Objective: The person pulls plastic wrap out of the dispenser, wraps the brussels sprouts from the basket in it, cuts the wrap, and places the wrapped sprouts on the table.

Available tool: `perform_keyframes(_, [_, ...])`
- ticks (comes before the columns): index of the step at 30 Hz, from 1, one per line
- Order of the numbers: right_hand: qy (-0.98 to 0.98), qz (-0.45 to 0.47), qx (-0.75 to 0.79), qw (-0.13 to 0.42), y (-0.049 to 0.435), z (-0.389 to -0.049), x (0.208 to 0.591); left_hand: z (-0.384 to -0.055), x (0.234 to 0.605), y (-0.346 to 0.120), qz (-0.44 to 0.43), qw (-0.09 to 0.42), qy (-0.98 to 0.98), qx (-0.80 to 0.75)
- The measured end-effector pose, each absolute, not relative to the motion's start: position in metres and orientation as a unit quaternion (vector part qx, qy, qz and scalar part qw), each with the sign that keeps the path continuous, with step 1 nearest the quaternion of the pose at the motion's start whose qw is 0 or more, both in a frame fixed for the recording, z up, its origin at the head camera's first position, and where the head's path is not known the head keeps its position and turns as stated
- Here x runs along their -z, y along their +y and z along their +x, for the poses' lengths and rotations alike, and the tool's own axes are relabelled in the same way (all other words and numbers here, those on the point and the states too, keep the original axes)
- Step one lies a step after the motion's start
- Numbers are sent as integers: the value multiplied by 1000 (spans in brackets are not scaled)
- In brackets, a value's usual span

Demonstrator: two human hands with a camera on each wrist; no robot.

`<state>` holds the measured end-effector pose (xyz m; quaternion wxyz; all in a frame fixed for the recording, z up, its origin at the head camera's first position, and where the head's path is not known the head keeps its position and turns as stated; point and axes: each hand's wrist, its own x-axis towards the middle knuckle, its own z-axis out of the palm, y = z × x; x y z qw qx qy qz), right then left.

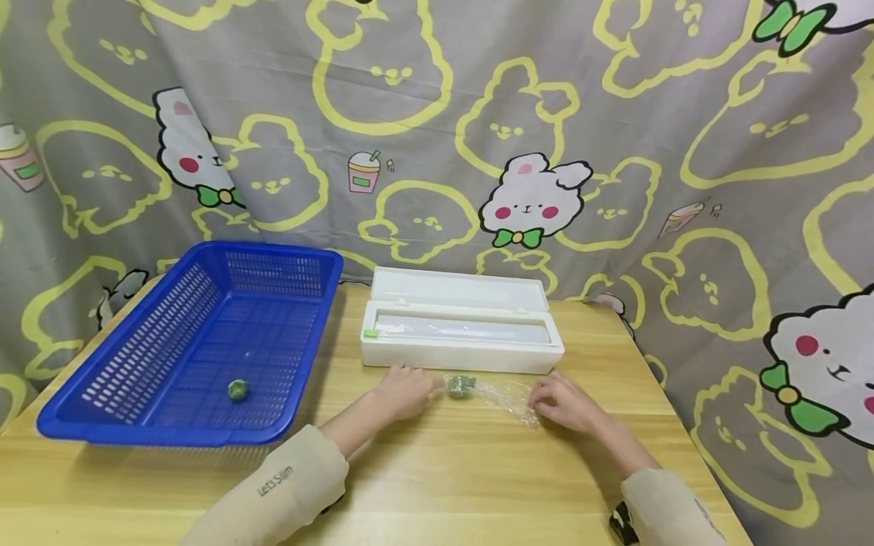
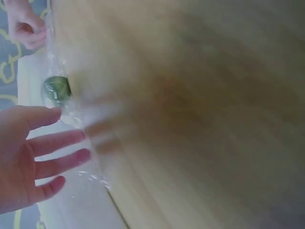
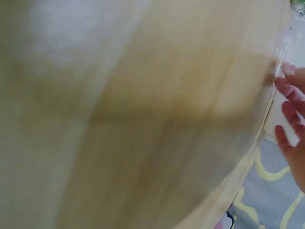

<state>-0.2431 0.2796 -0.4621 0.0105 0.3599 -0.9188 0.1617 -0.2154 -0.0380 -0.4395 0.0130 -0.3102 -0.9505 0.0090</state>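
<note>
A green Brussels sprout (image 1: 460,386), rolled in clear cling film (image 1: 508,398), lies on the table in front of the white cling film dispenser (image 1: 464,355). My left hand (image 1: 404,390) is just left of the sprout. In the left wrist view its fingers (image 2: 59,164) are spread and fairly straight, at the film beside the sprout (image 2: 57,90). On the other side my right hand (image 1: 567,402) pinches the loose, crumpled end of the film between thumb and fingertips. The right wrist view shows those fingertips (image 3: 283,82) at the frame's edge.
A blue slotted basket (image 1: 300,387) stands on the left, with one small green Brussels sprout (image 1: 237,390) inside. The dispenser's lid (image 1: 460,288) is raised, and a green slider (image 1: 371,334) sits at its left end. Behind the table hangs a patterned curtain (image 1: 423,167).
</note>
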Motion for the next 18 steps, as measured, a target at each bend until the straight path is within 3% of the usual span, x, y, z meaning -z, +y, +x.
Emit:
perform_keyframes(9, [-936,314,-109,-120,254,-253,443,-213,434,-24,-279,-19,-958,-69])
perform_keyframes(13, [-930,278,-147,-189,254,-253,436,-212,433,-18,-277,4,-959,-54])
perform_keyframes(18, [-907,266,-222,-238,262,-252,429,-214,428,-9,-268,39,-962,-19])
